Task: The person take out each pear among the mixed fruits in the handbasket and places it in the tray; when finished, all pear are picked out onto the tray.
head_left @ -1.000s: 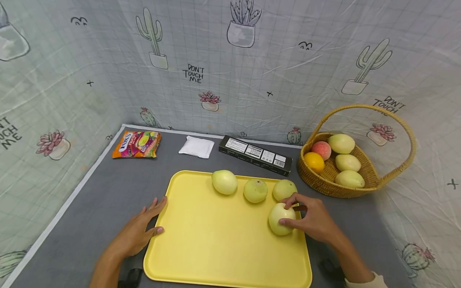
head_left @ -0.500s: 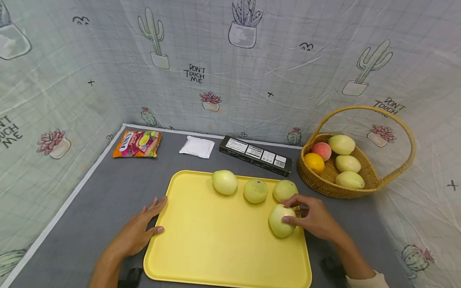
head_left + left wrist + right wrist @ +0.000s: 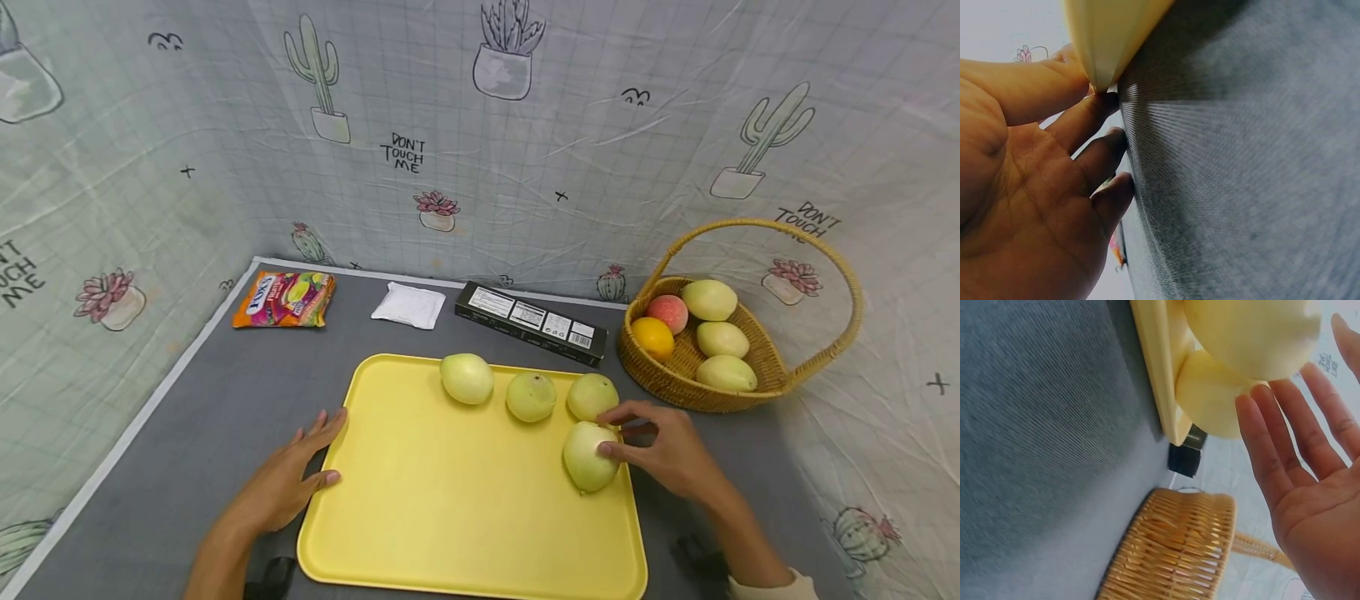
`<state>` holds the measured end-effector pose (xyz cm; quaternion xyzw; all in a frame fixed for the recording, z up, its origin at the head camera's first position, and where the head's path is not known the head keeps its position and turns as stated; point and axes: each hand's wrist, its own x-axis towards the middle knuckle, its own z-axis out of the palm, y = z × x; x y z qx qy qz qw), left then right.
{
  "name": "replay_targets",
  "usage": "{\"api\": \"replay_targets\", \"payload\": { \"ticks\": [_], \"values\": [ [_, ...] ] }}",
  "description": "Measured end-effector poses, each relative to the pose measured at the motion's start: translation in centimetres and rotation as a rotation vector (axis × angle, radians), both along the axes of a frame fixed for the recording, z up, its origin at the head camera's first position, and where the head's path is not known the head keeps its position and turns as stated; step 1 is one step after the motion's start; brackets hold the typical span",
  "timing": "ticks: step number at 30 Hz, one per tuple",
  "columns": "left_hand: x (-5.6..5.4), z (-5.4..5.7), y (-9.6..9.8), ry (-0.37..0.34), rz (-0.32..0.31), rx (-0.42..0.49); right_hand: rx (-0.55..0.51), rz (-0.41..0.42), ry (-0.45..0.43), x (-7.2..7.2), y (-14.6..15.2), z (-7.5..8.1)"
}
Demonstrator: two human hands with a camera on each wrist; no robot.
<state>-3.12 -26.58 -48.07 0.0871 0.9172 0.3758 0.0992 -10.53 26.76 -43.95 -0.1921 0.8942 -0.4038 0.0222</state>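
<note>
A yellow tray lies on the grey table. At its left rim rests my left hand, thumb and fingers spread; the left wrist view shows the tray's edge between thumb and fingertips. A pale green, rounded fruit sits near the tray's right rim. My right hand is beside it, its fingertips and thumb at the fruit's right side. In the right wrist view the fingers are nearly straight and the thumb stands apart from the fruit. Right behind is another pale green fruit.
Along the tray's back rim sit more pale green fruits, one in the middle and one to the left. A wicker basket of fruit stands right. Behind lie a black box, a white packet and a candy bag.
The front fruit has turned, its tip now pointing toward the front, and shifted slightly right. My right hand has drawn slightly right, its grip loosening. My left hand has stayed put.
</note>
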Motion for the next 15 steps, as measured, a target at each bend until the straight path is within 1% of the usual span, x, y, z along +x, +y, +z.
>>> {"api": "replay_targets", "payload": {
  "ticks": [5,9,13,15],
  "values": [
    [0.1,0.0,-0.1,0.012,-0.005,0.007,0.011,-0.021,0.084,-0.5,0.3,0.6],
    [0.0,0.1,0.0,0.005,-0.005,0.004,0.017,-0.044,0.144,-0.9,0.5,1.2],
    [0.0,0.2,0.0,0.002,-0.006,0.003,0.019,-0.07,0.178,-1.3,0.7,1.9],
    [0.1,0.2,0.0,0.002,-0.005,0.005,0.02,-0.087,0.178,-1.5,0.9,2.2]
  ]
}}
